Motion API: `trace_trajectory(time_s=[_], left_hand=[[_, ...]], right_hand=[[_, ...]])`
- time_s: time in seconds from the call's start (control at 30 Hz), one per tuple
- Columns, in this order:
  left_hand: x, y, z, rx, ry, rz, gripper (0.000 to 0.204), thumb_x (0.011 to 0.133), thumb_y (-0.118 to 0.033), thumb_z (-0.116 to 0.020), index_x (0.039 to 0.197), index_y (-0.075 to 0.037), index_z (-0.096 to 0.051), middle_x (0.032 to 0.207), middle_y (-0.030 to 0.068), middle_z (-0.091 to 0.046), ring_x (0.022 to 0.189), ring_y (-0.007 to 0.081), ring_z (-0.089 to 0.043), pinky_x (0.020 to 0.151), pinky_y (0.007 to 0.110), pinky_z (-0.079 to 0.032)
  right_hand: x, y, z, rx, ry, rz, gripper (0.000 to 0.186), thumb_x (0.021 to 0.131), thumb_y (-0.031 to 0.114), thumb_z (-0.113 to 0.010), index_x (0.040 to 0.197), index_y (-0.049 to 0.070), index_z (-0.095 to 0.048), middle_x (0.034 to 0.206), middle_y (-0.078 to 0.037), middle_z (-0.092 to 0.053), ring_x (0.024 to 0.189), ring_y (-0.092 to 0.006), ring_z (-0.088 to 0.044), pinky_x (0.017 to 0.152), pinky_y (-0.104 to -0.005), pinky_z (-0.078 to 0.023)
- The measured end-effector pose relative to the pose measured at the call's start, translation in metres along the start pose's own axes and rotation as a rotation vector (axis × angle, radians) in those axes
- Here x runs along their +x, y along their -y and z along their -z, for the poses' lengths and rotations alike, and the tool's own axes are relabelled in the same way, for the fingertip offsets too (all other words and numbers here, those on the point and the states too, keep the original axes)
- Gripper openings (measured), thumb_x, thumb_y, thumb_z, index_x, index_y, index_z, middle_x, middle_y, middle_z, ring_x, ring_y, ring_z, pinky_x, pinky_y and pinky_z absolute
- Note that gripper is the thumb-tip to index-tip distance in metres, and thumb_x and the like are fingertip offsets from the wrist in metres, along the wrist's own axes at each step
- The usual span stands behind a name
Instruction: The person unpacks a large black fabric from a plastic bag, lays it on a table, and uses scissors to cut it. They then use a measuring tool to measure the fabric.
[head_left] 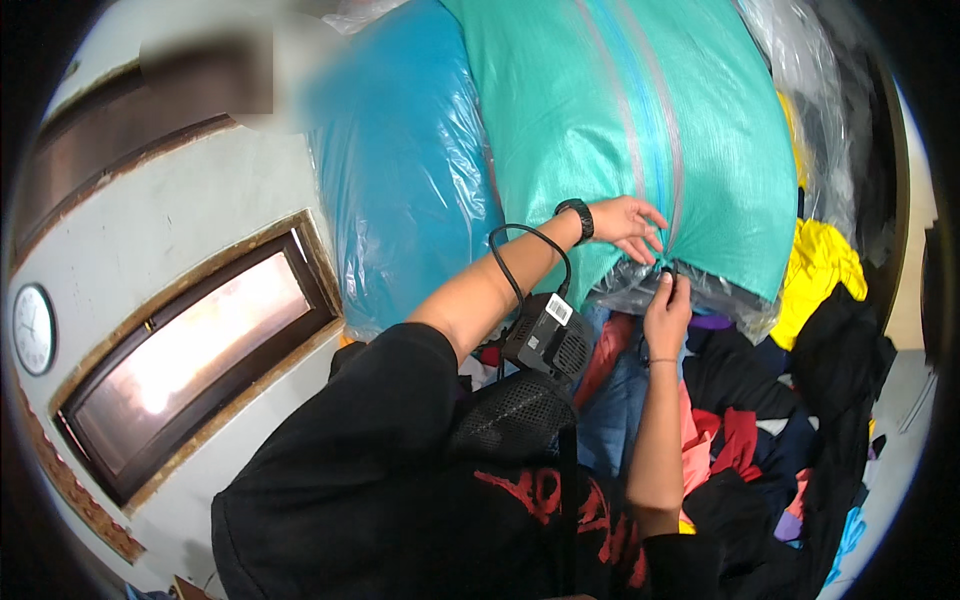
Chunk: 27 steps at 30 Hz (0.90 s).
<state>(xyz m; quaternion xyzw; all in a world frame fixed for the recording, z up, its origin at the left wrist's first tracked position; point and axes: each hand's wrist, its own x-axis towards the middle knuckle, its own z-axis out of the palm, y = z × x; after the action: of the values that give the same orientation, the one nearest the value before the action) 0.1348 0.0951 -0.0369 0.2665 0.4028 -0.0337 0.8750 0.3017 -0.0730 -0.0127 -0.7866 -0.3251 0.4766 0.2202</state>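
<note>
The green sack (pixel 560 120) bulges beside piled clothes (pixel 740 450); the right hand (pixel 667 315) pinches its puckered edge (pixel 697 262) — whether the left hand (pixel 627 222) grips, I cannot tell. Uneven tugging could tear it, or dark plastic (pixel 715 290) could slip loose.

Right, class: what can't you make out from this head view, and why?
In the head view:
What the right hand may grip: too small, partly hidden by the hand itself.
Upper end of the green sack: cut off by the top edge.
Exact time on the wall clock: too small.
Upper-left patch: blurred.
</note>
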Motion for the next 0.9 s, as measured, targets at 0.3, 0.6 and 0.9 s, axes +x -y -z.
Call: trace_trajectory(time_s=[0.3, 0.6, 0.9], left_hand=[[-0.057, -0.029, 0.022, -0.119, 0.041, 0.093, 0.039, 0.109, -0.014, -0.053, 0.143, 0.002, -0.047, 0.129, 0.0254, -0.066, 0.112, 0.0358, -0.073, 0.097, 0.043, -0.062], [-0.071, -0.029, 0.021, 0.469, -0.396, -0.093, 0.026, 0.095, -0.030, -0.073, 0.103, -0.006, -0.075, 0.094, 0.0057, -0.075, 0.080, 0.0148, -0.066, 0.073, 0.032, -0.054], [-0.085, -0.067, -0.013, 0.625, -0.531, -0.195, 0.030, 0.095, -0.033, -0.071, 0.100, -0.004, -0.075, 0.097, 0.0133, -0.076, 0.092, 0.0245, -0.072, 0.084, 0.037, -0.055]], right_hand=[[0.130, 0.088, -0.017, -0.359, -0.044, 0.560, 0.032, 0.099, 0.007, -0.060, 0.131, 0.003, -0.063, 0.110, -0.025, -0.056, 0.100, -0.0438, -0.060, 0.086, -0.0473, -0.049], [0.025, 0.138, -0.018, 0.208, 0.355, -0.044, 0.037, 0.109, 0.034, -0.055, 0.100, 0.000, -0.067, 0.097, -0.012, -0.069, 0.101, -0.0247, -0.068, 0.086, -0.0342, -0.051], [-0.091, 0.227, 0.027, 1.018, 1.270, -0.197, 0.055, 0.105, 0.043, -0.058, 0.141, 0.003, -0.047, 0.119, -0.018, -0.064, 0.113, -0.0361, -0.068, 0.093, -0.0492, -0.060]])
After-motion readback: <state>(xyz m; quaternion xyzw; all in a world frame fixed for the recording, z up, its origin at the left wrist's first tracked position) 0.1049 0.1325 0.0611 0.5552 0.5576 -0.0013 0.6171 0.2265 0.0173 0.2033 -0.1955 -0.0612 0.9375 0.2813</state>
